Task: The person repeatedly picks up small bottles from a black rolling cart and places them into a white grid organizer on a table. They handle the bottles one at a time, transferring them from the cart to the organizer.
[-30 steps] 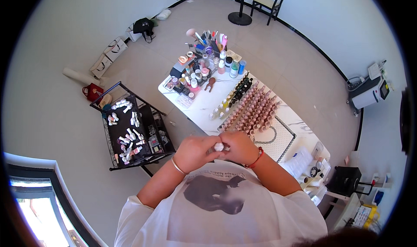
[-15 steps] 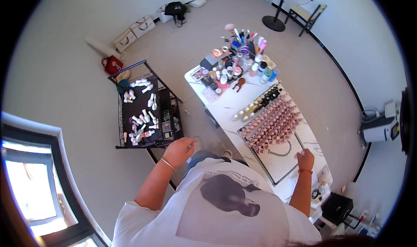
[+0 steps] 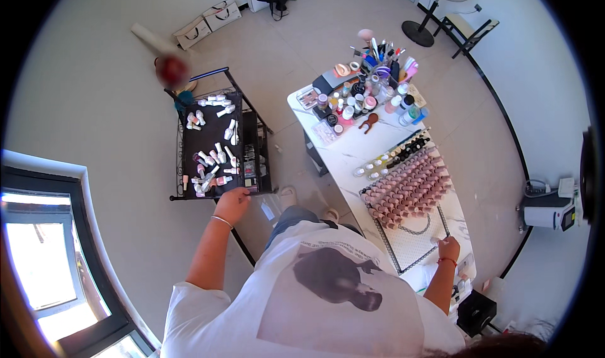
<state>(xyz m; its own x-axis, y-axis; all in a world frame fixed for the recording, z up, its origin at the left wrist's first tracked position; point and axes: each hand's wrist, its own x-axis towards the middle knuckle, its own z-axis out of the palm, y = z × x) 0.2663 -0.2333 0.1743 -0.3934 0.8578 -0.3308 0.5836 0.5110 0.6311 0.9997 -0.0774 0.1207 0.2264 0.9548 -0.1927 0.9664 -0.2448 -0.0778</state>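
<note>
My left hand point(image 3: 233, 207) is by the near right corner of the black cart point(image 3: 183, 198), its fingers curled together. Whatever they hold, if anything, is too small to make out. Nail polish bottles point(image 3: 217, 153), mostly white and pink, lie in loose groups on the cart's top. Over the right edge of the white patterned mat point(image 3: 409, 248), my right hand point(image 3: 449, 249) is closed, with a small whitish bit showing at its fingertips. Just beyond it, rows of pinkish bottles point(image 3: 409, 188) cover the far part of the mat.
Farther along the marble-patterned table point(image 3: 343, 153) are black-capped and clear bottles point(image 3: 409, 150), jars point(image 3: 348, 112) and upright brushes point(image 3: 384, 52). A pedestal fan point(image 3: 417, 33) and a chair point(image 3: 466, 33) are at the back right. A window point(image 3: 57, 257) is at the left.
My left hand has moved nearer to my body, by the cart's near corner. My right hand remains at the mat's edge, slightly lower. The whole view has shifted.
</note>
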